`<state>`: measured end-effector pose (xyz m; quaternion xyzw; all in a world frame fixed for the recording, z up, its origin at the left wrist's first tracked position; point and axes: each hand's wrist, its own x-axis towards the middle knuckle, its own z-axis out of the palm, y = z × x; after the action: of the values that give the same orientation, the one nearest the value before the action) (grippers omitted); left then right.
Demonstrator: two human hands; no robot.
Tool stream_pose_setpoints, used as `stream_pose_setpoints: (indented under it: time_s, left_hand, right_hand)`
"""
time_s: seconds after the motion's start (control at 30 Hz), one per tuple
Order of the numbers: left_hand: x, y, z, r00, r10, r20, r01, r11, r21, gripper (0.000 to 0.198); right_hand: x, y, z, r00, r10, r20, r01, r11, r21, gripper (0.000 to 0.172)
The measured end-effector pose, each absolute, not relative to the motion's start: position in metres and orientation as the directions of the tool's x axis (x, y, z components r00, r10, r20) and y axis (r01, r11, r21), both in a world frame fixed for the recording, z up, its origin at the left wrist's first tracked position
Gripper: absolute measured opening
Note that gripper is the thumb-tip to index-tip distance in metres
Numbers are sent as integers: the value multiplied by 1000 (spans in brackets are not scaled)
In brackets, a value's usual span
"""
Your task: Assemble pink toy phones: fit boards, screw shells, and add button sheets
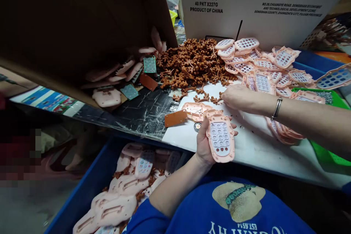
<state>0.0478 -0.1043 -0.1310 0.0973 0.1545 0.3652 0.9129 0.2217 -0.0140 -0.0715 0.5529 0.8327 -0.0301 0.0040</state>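
Observation:
My left hand [204, 142] is wrapped round a pink plastic toy-phone shell [221, 137], inner side up, with a pale keypad sheet lying in it. Over the white board, my right hand [236, 98] has its fingertips pinched on a brown antler-shaped plastic piece [216, 99]. More such pieces lie beside it, in front of a large brown heap [192, 62]. Just behind the held shell rests another pink shell [196, 109] with thin wires. An orange-brown circuit board [175, 118] and a small round speaker [197, 127] lie to its left.
Pink shells with keypad holes [263, 64] are piled at the right, near a green tray [329, 150] of screws. A cardboard box [82, 25] on its side holds shells and circuit boards. Below the table edge, a blue bin [82, 190] contains pink phones. A white carton [241, 3] stands behind.

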Motion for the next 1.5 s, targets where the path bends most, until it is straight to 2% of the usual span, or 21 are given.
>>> stream_pose_setpoints:
  time_s: [0.07, 0.13, 0.23, 0.33, 0.4, 0.47, 0.53, 0.63, 0.7, 0.83, 0.93, 1.03, 1.17, 1.23, 1.37, 1.5]
  left_hand:
    - [48, -105, -132, 662, 719, -210, -654, 692, 305, 52]
    - [49, -106, -131, 641, 734, -226, -663, 677, 320, 54]
    - [53, -111, -126, 584, 767, -265, -696, 642, 323, 51]
    - [58, -116, -119, 494, 822, -284, -761, 567, 316, 45]
    - [61, -119, -116, 470, 839, -274, -768, 542, 342, 46]
    - [64, -122, -115, 451, 855, -256, -760, 518, 393, 48]
    - [68, -125, -116, 406, 881, -242, -762, 473, 443, 50]
    - [75, -129, -117, 342, 914, -216, -771, 405, 491, 51]
    - [79, -130, -117, 296, 936, -193, -780, 353, 516, 49]
    - [83, -129, -115, 256, 947, -195, -775, 322, 544, 47]
    - [83, -127, -114, 279, 933, -228, -766, 360, 533, 47]
    - [81, -125, -114, 291, 928, -232, -778, 371, 507, 46]
    - [79, -125, -115, 336, 914, -227, -786, 404, 468, 47]
    - [77, -125, -114, 363, 897, -254, -774, 442, 454, 50]
    - [74, -125, -111, 364, 869, -336, -753, 487, 443, 50]
    - [74, -127, -110, 398, 835, -379, -725, 540, 428, 52]
  right_hand:
    - [219, -23, -62, -377, 923, -76, 925, 379, 15, 19]
    - [217, -40, -49, -362, 930, -60, 931, 364, 26, 20]
    - [218, -79, -35, -401, 912, 81, 906, 408, -113, 20]
    - [218, -123, -36, -477, 845, 242, 797, 532, -285, 20]
    - [216, -149, -44, -504, 809, 302, 746, 584, -321, 24]
    - [212, -169, -53, -517, 775, 362, 743, 617, -259, 26]
    - [207, -182, -60, -536, 741, 405, 771, 625, -123, 26]
    - [203, -191, -67, -550, 741, 384, 817, 572, 67, 32]
    - [202, -193, -71, -546, 752, 369, 825, 560, 80, 38]
    - [205, -195, -80, -506, 742, 439, 768, 620, -163, 45]
    - [207, -199, -84, -421, 760, 495, 703, 618, -351, 39]
    - [210, -202, -86, -366, 760, 538, 660, 619, -426, 35]
    - [213, -203, -89, -389, 695, 604, 698, 651, -299, 30]
    - [213, -203, -92, -444, 664, 601, 708, 671, -220, 25]
    - [210, -202, -101, -571, 601, 559, 712, 702, -28, 29]
    - [207, -202, -106, -590, 546, 595, 718, 692, 77, 22]
